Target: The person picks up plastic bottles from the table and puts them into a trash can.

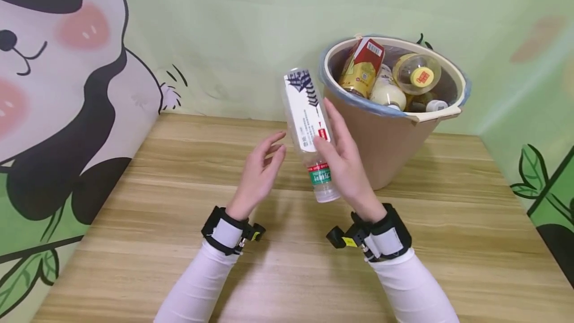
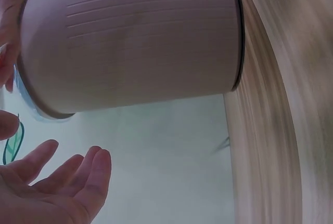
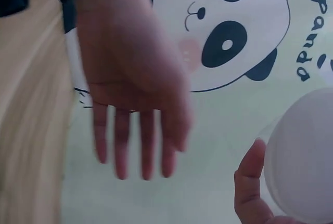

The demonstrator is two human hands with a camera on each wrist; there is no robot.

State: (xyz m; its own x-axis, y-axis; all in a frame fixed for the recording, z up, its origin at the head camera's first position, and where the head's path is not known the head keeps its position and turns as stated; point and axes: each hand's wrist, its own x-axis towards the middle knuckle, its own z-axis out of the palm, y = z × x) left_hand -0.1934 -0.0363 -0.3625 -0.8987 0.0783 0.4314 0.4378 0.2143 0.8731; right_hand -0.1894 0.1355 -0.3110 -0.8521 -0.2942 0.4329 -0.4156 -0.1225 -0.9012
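Note:
A clear plastic bottle [image 1: 305,108] with a white wrap label and a green-and-red band is tilted above the table, its white cap [image 3: 304,156] toward me. My right hand [image 1: 352,163] grips its right side, thumb across the label. To the left of the bottle, my left hand [image 1: 257,173] hovers with relaxed fingers, holding nothing. Those loosely bent fingers [image 2: 93,177] show at the lower left of the left wrist view. Right behind the right hand stands a beige bin [image 1: 376,138] with a lining folded over its rim.
Inside the bin lie a red-and-gold carton [image 1: 362,66], a milky white bottle [image 1: 387,91] and a clear bottle with a yellow cap [image 1: 421,76], among others. The bin stands on a wood-grain table [image 1: 179,203]. Behind it rises a pale green wall [image 1: 233,39] with a panda picture.

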